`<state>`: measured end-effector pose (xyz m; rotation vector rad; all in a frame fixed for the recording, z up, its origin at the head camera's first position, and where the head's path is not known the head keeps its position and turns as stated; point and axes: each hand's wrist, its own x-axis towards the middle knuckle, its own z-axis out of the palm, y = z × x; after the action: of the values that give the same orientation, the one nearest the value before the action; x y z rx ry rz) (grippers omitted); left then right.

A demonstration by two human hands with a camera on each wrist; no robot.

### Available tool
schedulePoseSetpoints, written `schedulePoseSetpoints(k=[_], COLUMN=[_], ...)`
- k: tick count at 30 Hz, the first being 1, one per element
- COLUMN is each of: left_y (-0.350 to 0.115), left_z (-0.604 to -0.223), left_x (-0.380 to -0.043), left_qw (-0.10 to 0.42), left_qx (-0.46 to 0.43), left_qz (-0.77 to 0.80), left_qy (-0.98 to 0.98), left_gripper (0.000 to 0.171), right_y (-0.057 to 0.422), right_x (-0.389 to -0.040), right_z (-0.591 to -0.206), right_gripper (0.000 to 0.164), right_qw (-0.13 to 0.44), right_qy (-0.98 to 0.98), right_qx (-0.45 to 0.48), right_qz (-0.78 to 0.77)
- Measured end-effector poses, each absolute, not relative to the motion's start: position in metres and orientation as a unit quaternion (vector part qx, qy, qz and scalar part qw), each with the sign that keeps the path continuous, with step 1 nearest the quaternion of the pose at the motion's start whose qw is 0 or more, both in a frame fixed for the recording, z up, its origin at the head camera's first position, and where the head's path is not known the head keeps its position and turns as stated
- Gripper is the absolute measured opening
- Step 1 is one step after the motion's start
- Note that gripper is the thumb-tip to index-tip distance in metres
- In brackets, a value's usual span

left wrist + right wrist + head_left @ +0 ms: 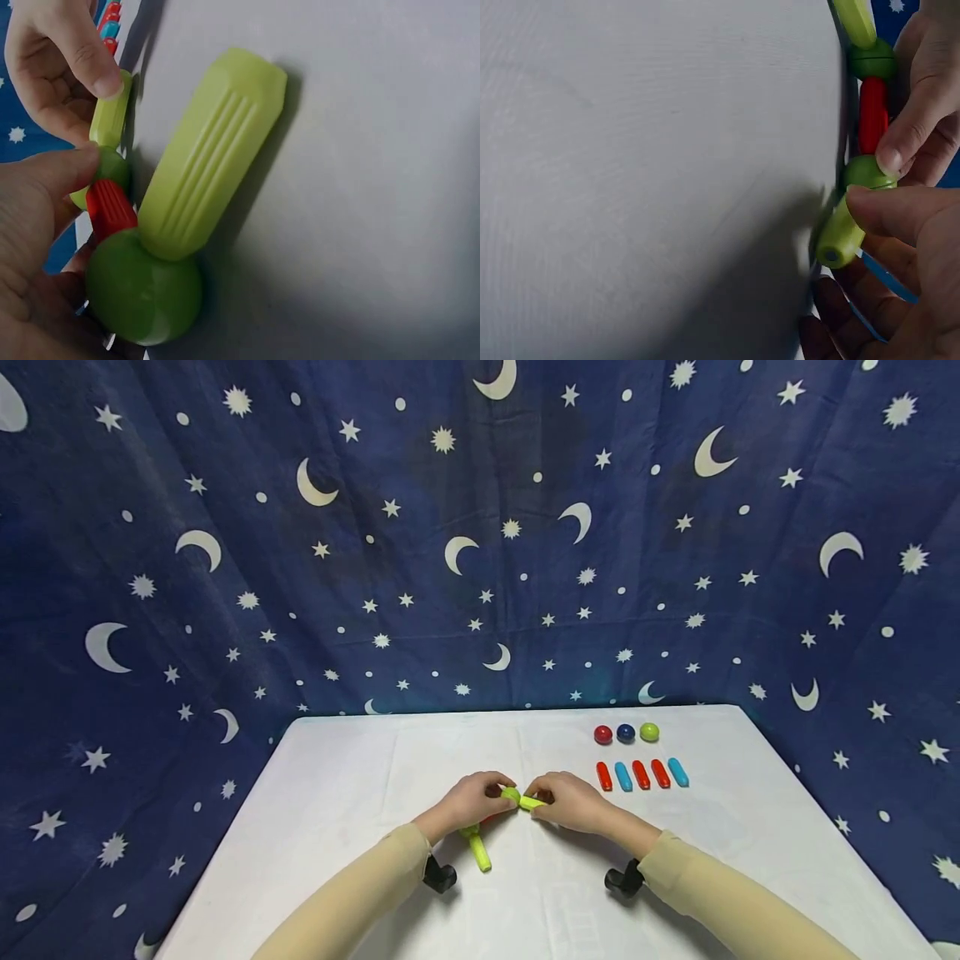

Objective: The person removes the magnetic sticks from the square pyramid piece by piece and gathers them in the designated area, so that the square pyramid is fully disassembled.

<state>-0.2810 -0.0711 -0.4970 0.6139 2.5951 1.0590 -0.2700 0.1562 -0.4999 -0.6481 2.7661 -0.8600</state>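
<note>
My left hand (pixel 471 802) pinches a green ball (pixel 511 795) between thumb and fingers. My right hand (pixel 576 803) grips a yellow-green rod (pixel 531 803) whose end meets that ball. In the left wrist view, a red rod (pixel 112 211) runs from the held ball to a second green ball (pixel 142 289). Another yellow-green rod (pixel 214 154) sticks out from this second ball over the white tabletop. The right wrist view shows the pieces in a chain, with the right thumb on the nearest rod (pixel 838 238) and its hollow end facing the camera.
Toward the back right of the white table (pixel 360 768) sit a red ball (pixel 603 735), a dark blue ball (pixel 626 733) and a green ball (pixel 649 732). Below them lies a row of red rods (pixel 641 774) and light blue rods (pixel 678 772). A starry blue curtain (pixel 420 568) hangs behind.
</note>
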Motion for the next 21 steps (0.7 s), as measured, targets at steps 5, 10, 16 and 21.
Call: schedulePoseSetpoints(k=[5,10,16,21], left_y=[-0.0738,-0.0734,-0.0714,-0.0700], left_z=[-0.4954,-0.4934,-0.4906,-0.4905], left_x=[-0.2822,-0.2830,-0.2827,-0.2822], left_qw=[0.145,0.153,0.161,0.162], left_qx=[0.201,0.202,0.196,0.193], left_qz=[0.357,0.352,0.345,0.340], left_qy=[0.901,0.901,0.904,0.906], left_gripper=[0.031,0.032,0.030,0.030], right_y=[0.1532,0.1544,0.1557,0.1565], right_x=[-0.2723,-0.2730,-0.2748,-0.2747], right_z=[-0.5038,-0.5073,-0.5102,-0.5088], right_gripper=[0.019,0.018,0.016,0.015], right_qw=[0.080,0.080,0.095,0.108], right_qy=[0.931,0.927,0.919,0.914], right_qx=[-0.212,-0.215,-0.209,-0.204], right_qz=[-0.284,-0.297,-0.320,-0.334])
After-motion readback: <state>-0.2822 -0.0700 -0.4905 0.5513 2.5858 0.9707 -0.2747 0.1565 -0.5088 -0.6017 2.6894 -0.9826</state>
